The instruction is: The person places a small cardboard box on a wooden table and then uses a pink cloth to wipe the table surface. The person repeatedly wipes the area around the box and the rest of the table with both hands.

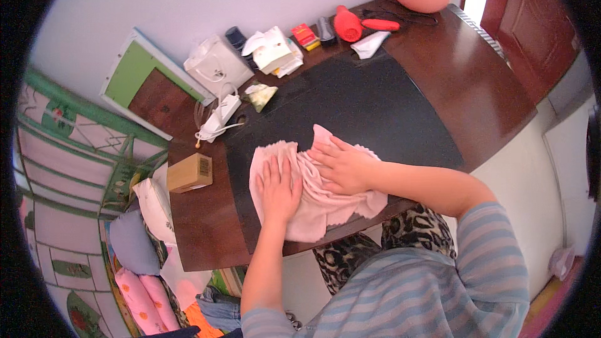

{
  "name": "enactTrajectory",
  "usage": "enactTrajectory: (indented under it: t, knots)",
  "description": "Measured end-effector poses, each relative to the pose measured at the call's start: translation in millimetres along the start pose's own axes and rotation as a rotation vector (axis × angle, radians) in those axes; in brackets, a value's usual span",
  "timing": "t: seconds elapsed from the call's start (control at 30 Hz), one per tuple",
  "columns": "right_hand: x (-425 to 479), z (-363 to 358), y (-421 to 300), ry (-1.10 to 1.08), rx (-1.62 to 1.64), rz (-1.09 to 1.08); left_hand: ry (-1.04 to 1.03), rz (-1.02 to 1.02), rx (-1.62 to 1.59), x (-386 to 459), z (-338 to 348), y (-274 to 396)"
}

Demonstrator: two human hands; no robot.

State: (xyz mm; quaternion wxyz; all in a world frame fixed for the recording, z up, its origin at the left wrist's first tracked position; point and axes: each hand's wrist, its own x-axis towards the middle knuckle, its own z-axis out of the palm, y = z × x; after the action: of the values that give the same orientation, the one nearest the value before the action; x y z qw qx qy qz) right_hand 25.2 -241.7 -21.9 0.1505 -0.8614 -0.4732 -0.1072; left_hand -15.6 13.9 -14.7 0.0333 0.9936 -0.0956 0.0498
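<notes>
A crumpled pink cloth [312, 202] with scalloped edges lies on the black mat [366, 103] at the near edge of a dark wooden desk. My left hand [280, 190] rests flat on the cloth's left part, palm down with fingers spread. On its right part, my right hand [345, 166] lies palm down, fingers pointing left. Folds of cloth bunch up between the two hands. One corner of the cloth points up beyond my right fingers. The fabric under both palms is hidden.
A cardboard box [190, 172] stands at the desk's left side, near a white power strip [219, 118]. Along the back are a tissue pack [271, 51], a red hair dryer [348, 24], a red hairbrush [381, 24] and a green-and-white framed board [150, 87].
</notes>
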Motion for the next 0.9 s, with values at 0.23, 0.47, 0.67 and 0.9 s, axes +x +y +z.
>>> enactTrajectory:
  t: [0.23,0.47,0.67,0.9]
  knots:
    - [-79.2,-43.2,35.4,0.008,-0.053,0.249,-0.053,-0.031,-0.023,-46.4,-6.6,62.3]
    - [-115.7,-69.8,124.2,0.045,-0.257,0.643,-0.053,0.027,-0.021,31.4,5.0,138.2]
    - [-205.3,-104.9,151.3,-0.018,-0.444,0.989,0.026,0.162,-0.102,80.9,19.9,202.7]
    - [-274.9,-110.6,119.4,0.035,-0.597,1.162,0.108,0.440,-0.183,83.3,28.0,277.6]
